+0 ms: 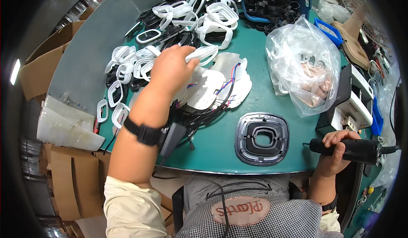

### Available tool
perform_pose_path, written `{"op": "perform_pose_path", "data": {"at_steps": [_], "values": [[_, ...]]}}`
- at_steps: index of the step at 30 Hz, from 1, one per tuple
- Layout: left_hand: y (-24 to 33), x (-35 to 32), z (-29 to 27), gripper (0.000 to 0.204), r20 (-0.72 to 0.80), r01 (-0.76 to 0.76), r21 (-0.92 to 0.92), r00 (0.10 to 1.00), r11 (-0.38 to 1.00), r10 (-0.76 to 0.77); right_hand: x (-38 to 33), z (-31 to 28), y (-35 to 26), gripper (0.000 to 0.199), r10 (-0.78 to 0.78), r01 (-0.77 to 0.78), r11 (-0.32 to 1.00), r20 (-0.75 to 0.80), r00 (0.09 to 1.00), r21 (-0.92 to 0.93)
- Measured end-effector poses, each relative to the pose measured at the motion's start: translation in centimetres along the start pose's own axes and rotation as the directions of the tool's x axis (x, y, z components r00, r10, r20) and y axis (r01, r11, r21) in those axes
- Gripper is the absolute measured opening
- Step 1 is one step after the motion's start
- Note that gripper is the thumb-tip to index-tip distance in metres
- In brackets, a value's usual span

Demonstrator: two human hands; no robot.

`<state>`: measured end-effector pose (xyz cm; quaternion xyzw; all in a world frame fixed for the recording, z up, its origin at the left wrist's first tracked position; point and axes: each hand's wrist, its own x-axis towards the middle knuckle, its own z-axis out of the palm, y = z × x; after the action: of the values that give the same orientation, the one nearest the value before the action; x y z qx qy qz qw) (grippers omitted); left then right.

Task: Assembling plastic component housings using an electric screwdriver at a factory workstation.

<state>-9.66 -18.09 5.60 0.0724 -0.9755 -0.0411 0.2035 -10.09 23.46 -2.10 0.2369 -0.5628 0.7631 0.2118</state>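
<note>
My left hand (170,70) reaches over the parts on the green table and is closed on a white plastic ring frame (208,52), fingers on top and thumb below. Under and beside that frame lie white panels (207,89) with red and blue wires and black cables. In my right hand (333,157), at the table's right front edge, is a black electric screwdriver (359,150), its thin bit pointing left. Between my hands a black rounded-square housing (244,146) with an opening in its middle lies flat, touched by neither hand.
White frames and black parts (178,10) are heaped at the back left. Behind stands a blue bin (308,2) of black pieces. To the right are a clear plastic bag (284,63), a blue tray of screws (328,30) and a black-and-white device (348,102). Cardboard boxes (66,174) stand at left.
</note>
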Motion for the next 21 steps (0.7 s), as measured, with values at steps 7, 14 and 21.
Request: {"op": "perform_pose_path", "data": {"at_steps": [7,14,21], "values": [[-2.9,3.9,2.3,0.025,0.331,0.309,-0.219,0.916,0.926,-0.227,0.0,0.8,-0.4,0.047,-0.039,0.039,0.999,0.012,0.999,-0.005],[-2.1,0.5,-0.6,0.024,0.436,0.430,-0.899,0.897,0.085,0.068,-0.1,0.2,-0.2,0.045,-0.026,0.025,1.000,-0.010,1.000,-0.012],[2.4,-4.7,-0.2,0.032,0.464,0.479,-0.864,0.877,-0.157,0.123,-0.4,-0.1,-0.6,0.045,-0.033,0.033,0.999,-0.020,0.999,0.020]]}}
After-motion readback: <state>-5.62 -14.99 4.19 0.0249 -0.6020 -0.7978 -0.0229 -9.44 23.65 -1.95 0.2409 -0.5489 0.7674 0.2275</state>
